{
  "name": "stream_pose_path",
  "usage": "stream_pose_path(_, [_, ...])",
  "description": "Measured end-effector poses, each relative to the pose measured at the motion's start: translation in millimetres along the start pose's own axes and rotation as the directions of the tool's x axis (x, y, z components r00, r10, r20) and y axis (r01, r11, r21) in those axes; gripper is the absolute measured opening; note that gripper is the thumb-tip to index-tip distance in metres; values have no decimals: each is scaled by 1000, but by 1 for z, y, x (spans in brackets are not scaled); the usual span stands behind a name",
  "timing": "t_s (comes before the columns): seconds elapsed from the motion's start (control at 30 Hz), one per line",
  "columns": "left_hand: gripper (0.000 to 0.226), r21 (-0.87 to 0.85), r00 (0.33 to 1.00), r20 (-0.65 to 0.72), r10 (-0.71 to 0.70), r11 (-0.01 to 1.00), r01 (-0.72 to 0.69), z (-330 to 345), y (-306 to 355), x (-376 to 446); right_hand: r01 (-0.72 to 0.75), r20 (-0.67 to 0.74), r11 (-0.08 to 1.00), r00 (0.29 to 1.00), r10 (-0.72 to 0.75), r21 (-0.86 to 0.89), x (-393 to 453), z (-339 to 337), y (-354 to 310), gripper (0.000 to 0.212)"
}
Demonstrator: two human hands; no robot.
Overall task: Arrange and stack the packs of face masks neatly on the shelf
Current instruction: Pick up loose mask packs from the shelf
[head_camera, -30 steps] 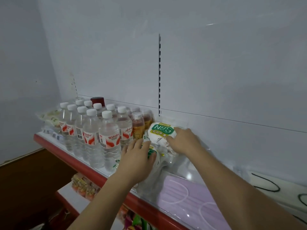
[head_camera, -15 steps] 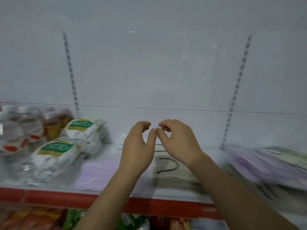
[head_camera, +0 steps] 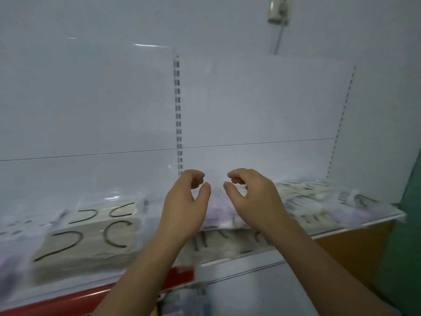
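Observation:
My left hand (head_camera: 185, 206) and my right hand (head_camera: 252, 197) hover side by side over the middle of the shelf, fingers loosely curled, holding nothing. A beige pack of face masks with black ear loops (head_camera: 91, 242) lies at the left, with a second such pack (head_camera: 109, 210) behind it. Under and between my hands lies a purple mask pack (head_camera: 218, 208), and a clear pack with black loops (head_camera: 227, 240) sits at the shelf's front edge. A loose pile of mask packs (head_camera: 323, 201) lies at the right. The view is blurred.
The shelf has a red front rail (head_camera: 68, 299) and a white back panel with slotted uprights (head_camera: 178, 110). The shelf's right end (head_camera: 396, 216) meets a green wall (head_camera: 410, 236). Goods on a lower shelf (head_camera: 182, 299) show below. A socket (head_camera: 279, 9) hangs on the wall above.
The view has swung right along the shelf, away from the bottles and the green-labelled packs. Both hands let go of those packs and now hover apart over the mask packs.

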State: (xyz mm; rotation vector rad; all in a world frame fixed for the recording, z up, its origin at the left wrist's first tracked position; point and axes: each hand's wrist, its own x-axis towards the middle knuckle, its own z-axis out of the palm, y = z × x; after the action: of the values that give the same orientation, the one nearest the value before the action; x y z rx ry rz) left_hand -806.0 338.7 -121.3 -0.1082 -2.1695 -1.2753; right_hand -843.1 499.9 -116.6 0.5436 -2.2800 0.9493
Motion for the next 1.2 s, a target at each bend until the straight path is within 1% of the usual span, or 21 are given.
stream_pose_path(0.17, [17,73,991,130,-28,997,18,83,18,8,-35,56,997,998,39,-71,12,-59,95,29])
stream_pose_path(0.23, [14,103,987,150,-62,994,47,108,19,13,-71,88,995,993,77,-72,21,-81,130,32])
stream_pose_path(0.33, [16,160,977,172,-128,982,100,136,20,19,-108,170,991,978,120,-77,34,-100,173,38])
stream_pose_path(0.4, [22,247,962,212,-170,962,115,148,20,22,-104,255,990,959,125,-93,41,-101,194,42])
stream_pose_path(0.47, [30,377,948,241,-210,920,108,158,20,28,-63,355,991,929,100,-117,49,-95,208,47])
stream_pose_path(0.53, [37,507,936,244,-256,856,102,165,19,34,-5,461,993,886,60,-120,57,-84,215,57])
stream_pose_path(0.63, [46,669,896,278,-347,739,79,169,10,43,118,613,983,790,-9,-139,69,-64,216,79])
stream_pose_path(0.67, [49,699,877,301,-376,712,65,168,6,47,156,652,976,758,-21,-150,73,-58,215,85])
stream_pose_path(0.73, [54,707,837,363,-409,707,39,165,-3,55,207,691,967,721,-46,-152,81,-44,214,89])
stream_pose_path(0.77, [58,693,815,406,-414,721,21,162,-5,59,209,702,967,710,-49,-144,83,-37,213,87])
stream_pose_path(0.8, [63,669,789,452,-416,743,9,159,-6,63,207,711,969,701,-49,-138,86,-31,213,80])
stream_pose_path(0.87, [75,621,731,531,-429,783,9,153,-6,72,222,722,967,689,-67,-122,92,-23,215,57])
stream_pose_path(0.9, [77,614,718,549,-427,789,0,152,-5,75,209,709,974,700,-83,-92,96,-22,216,41])
stream_pose_path(0.93, [74,616,726,548,-415,788,-15,150,-6,79,178,691,983,716,-99,-44,100,-23,217,25])
stream_pose_path(0.97, [69,620,750,527,-400,785,-17,150,-7,83,149,674,989,732,-104,-9,105,-24,217,25])
stream_pose_path(1.03, [61,611,803,456,-383,791,30,150,-12,91,96,655,995,751,-82,15,114,-26,218,40])
stream_pose_path(1.07, [58,602,823,420,-383,796,64,150,-14,94,65,655,998,753,-60,16,117,-27,218,43])
stream_pose_path(1.1, [55,594,839,390,-380,800,86,151,-17,98,43,654,999,756,-40,11,120,-26,219,41])
stream_pose_path(1.17, [41,582,872,330,-360,805,112,156,-20,105,-5,639,1000,769,4,0,124,-25,220,33])
stream_pose_path(1.2, [41,535,882,306,-358,831,151,159,-19,107,-15,626,1000,779,18,-10,125,-24,220,33])
